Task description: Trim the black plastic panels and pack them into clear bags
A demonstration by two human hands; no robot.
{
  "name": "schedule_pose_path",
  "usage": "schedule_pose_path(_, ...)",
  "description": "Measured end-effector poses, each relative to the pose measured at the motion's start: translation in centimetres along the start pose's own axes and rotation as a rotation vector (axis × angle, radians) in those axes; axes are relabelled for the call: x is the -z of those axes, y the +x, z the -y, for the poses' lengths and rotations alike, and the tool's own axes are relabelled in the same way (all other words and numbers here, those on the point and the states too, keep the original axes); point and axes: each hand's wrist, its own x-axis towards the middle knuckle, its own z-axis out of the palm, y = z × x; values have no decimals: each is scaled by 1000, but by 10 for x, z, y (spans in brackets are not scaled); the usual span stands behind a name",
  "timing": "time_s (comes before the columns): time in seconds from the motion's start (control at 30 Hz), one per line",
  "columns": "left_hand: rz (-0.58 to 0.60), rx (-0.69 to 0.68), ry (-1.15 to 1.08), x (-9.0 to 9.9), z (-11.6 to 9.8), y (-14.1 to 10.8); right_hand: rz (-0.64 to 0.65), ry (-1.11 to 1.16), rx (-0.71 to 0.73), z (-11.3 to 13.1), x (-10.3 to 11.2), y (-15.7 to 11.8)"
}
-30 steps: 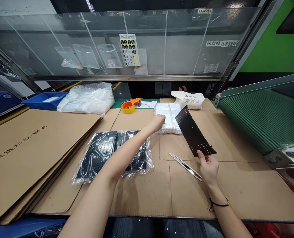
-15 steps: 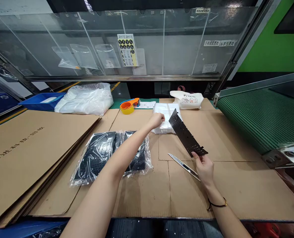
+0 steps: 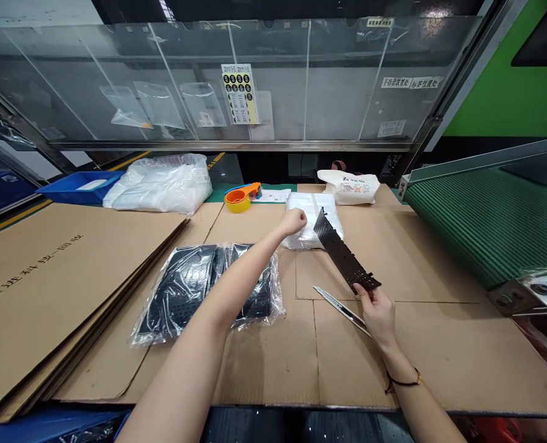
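Over the tabletop [image 3: 439,351], the right hand [image 3: 378,315] pinched a seemingly light, stiff panel [image 3: 342,251] by its graspable end, left hand [image 3: 294,221] fisted.

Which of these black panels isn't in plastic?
The black panel in the right hand: it is bare and held at a tilt. The other black pieces lie inside a clear bag, farther left in the view.

Bright, even light casts soft shadows on the flat brown cardboard [image 3: 430,354]; glare streaks the clear plastic bag [image 3: 187,277]; the black perforated panel [image 3: 343,254] looks sharp, the view's edges stretched.
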Motion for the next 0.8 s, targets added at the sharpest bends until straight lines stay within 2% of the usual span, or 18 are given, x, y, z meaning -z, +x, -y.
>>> schedule_pose_path(0.13, 16, 45, -57, 2, 2, 1, 19, -9, 5, 2, -1, 0)
schedule_pose_path(0.3, -76, 111, -130, -1, 3, 2, 0, -11, 1, 4, -1, 1)
schedule_pose_path(0.47, -82, 126, -205, -4, -1, 4, 12, -18, 2, 6, -2, 1)
schedule_pose_path(0.6, -140, 155, -288, -3, -4, 5, 16, -19, 0, 6, -3, 2)
schedule_pose_path(0.8, -83, 186, -487, -1, -7, 8, 13, -9, -5, 6, -9, 6)
